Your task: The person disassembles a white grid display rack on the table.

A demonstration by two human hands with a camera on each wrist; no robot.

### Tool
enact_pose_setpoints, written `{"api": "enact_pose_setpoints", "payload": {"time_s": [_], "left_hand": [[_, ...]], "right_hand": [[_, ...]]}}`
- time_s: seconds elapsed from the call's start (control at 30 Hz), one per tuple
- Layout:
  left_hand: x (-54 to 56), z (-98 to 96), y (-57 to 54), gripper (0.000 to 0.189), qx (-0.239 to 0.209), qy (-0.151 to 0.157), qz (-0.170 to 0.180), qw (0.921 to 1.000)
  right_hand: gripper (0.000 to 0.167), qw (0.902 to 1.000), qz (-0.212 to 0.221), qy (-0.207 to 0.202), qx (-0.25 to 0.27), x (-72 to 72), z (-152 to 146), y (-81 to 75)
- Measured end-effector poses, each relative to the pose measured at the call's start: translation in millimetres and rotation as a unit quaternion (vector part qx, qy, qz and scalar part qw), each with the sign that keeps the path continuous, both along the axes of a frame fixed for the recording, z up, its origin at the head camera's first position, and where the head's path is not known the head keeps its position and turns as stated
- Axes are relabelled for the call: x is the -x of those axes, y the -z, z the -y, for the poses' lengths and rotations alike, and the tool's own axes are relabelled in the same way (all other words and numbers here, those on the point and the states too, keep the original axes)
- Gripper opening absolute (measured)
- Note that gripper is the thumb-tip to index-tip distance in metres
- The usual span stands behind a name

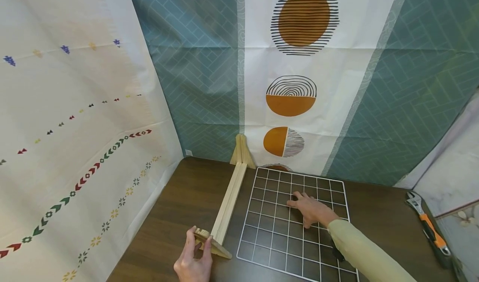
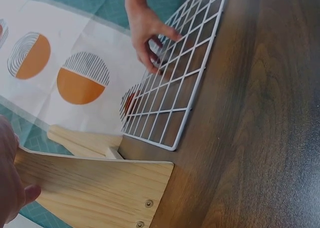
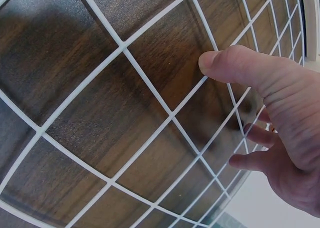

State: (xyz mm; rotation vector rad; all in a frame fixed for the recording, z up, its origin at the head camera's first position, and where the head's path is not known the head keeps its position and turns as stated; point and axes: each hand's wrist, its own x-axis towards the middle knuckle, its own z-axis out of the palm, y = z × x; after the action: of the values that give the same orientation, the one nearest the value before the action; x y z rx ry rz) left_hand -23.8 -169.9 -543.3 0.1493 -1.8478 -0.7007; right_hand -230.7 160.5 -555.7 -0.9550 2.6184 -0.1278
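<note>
A long pale wooden stand lies along the brown table, with a flared end piece at its far end and another at its near end. My left hand grips the near end piece between thumb and fingers; two screws show in that wood. To the right of the stand a white wire grid lies over the table. Above its middle is my right hand, fingers spread, thumb and fingers close to the wires. Whether the fingertips touch them, I cannot tell.
An orange-handled adjustable wrench lies at the table's right edge, next to a dark object partly hidden under it. Behind the table hangs a teal and white curtain; a patterned white cloth hangs on the left.
</note>
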Motion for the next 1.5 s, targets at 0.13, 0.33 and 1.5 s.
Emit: {"api": "enact_pose_setpoints", "payload": {"time_s": [0.13,0.33,1.5], "left_hand": [[0.5,-0.4,-0.7,0.056,0.0,0.0,0.001,1.0],[0.1,-1.2,-4.4,0.057,0.003,0.002,-0.001,1.0],[-2.9,-0.4,-4.0,0.053,-0.012,0.024,0.007,0.9996]], "right_hand": [[0.087,1.0,0.003,0.002,-0.003,0.4,-0.1,-0.4],[0.087,1.0,0.008,0.004,-0.003,1.3,0.5,-0.8],[0.085,0.9994,0.015,0.017,0.028,1.2,-8.5,-1.0]]}}
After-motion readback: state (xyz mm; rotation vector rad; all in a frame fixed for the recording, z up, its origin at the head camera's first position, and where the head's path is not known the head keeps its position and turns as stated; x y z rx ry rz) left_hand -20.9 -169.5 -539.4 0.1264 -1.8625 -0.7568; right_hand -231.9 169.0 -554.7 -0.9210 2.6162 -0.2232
